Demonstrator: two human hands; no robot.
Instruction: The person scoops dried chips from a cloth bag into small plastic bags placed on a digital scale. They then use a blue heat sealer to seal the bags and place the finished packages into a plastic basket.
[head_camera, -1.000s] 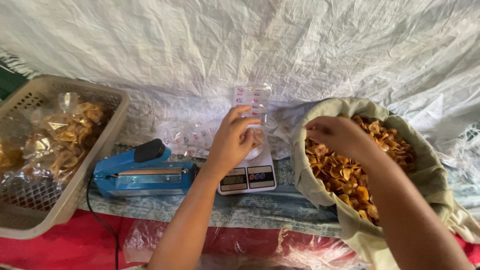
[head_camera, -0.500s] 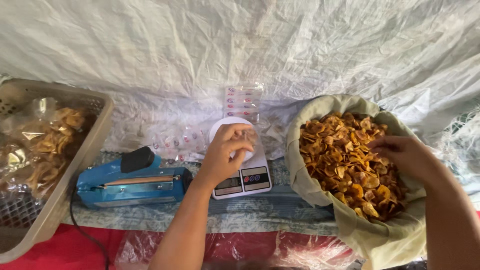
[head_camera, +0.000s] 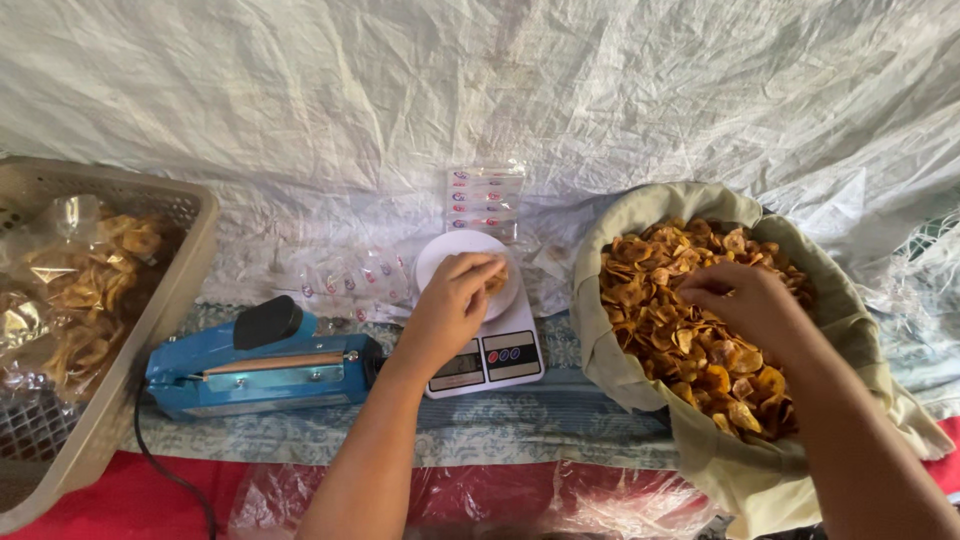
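**Weighing chips, one pinch at a time**

Biggest thing in front of us is the white tarp (head_camera: 600, 90) hung as a backdrop, with the bench (head_camera: 520, 430) under a patterned cloth below it. Off to our left sits a plastic basket (head_camera: 190, 215) with sealed bags of chips in it. On our right there's the cloth sack (head_camera: 640, 370), open and rolled down, piled with loose chips (head_camera: 680, 300). Between them lie the blue heat sealer (head_camera: 262, 368), and beside it the scale (head_camera: 478, 330) with its round white pan. Behind the scale there's a stack of empty pouches (head_camera: 486, 198).

Our left hand (head_camera: 450, 305) is over the pan, fingers pinched shut on a few chips that seem to touch or nearly touch the pan. Our right hand (head_camera: 745, 300) is down in the sack on top of the pile, fingers curled into the chips; we can't tell if it really has any gripped yet.

Doing this bit well, as we reckon it: drop chips in the middle of the pan, let go gently so nothing bounces off, and lift the hand clear before reading the display, since a resting wrist would throw the number off. Small pinches near the end beat big handfuls.
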